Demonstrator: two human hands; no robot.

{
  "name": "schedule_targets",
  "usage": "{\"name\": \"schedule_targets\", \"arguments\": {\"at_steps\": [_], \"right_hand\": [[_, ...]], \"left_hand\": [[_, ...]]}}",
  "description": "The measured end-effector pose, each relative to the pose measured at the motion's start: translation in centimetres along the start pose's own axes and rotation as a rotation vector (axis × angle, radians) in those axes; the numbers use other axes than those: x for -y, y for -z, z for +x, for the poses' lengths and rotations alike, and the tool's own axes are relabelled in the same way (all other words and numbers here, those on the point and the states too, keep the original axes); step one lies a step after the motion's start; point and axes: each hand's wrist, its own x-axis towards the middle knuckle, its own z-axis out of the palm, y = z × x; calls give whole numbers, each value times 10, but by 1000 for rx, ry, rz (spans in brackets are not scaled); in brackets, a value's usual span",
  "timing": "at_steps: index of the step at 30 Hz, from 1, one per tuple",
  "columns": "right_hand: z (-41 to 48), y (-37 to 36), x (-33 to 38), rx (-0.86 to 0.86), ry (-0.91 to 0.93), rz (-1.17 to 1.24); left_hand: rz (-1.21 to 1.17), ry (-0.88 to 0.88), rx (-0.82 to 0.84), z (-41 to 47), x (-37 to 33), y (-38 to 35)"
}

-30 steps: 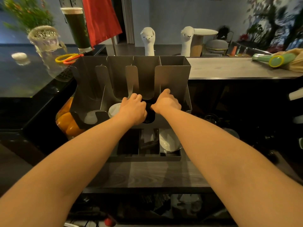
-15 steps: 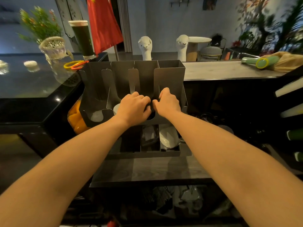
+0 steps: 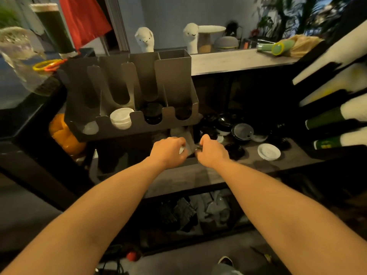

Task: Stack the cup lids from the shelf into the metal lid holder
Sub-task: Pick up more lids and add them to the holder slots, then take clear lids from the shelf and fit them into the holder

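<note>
Mid-frame, left hand (image 3: 168,151) and right hand (image 3: 213,150) curl their fingers, contents unclear. Next likely: gather loose lids (image 3: 242,132) at right for the lid holder (image 3: 139,125)

We see a dim room in cool, bluish light. A pale blue wall (image 3: 168,12) runs behind, with a grey door frame (image 3: 117,22) at its left. A wood counter (image 3: 228,60) crosses the right half, and the shelf (image 3: 288,155) lies below it, grey board in black framing. A glossy black counter (image 3: 12,120) stands left. Beyond we find a round table (image 3: 211,28) and plants (image 3: 288,14); below, grey floor (image 3: 178,261)
</note>
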Motion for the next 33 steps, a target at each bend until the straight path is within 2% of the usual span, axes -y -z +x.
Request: {"name": "schedule_targets", "arguments": {"at_steps": [5,15,20,25,33], "right_hand": [[4,4,-59,56,-118,-51],[44,22,-183,69,-283,-81],[84,34,-228,47,-241,-162],[127,34,-244,6,-135,-261],[176,25,-246,145,-59,-492]], "left_hand": [[27,-87,187,27,-44,-31],[49,-126,386,112,-123,-100],[93,-68,472,148,-145,-134],[119,5,554,174,-151,-158],[174,101,677,205,-161,-176]]}}
